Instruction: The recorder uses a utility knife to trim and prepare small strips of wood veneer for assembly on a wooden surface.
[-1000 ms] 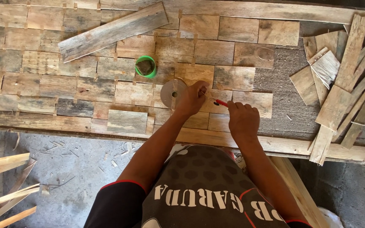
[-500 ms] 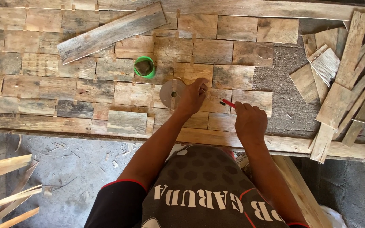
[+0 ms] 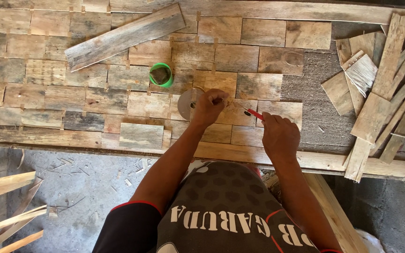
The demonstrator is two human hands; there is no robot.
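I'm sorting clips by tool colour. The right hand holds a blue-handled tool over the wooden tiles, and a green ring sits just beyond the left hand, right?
Not quite: the tool in the right hand has a red handle, not blue, as the head view shows. The rest holds: it is over the wooden tiles, and the green ring sits just beyond the left hand.

Rough woodworking workshop: reclaimed-wood panel [image 3: 94, 93], loose offcut planks [image 3: 380, 98], shavings on concrete floor [image 3: 71, 197].
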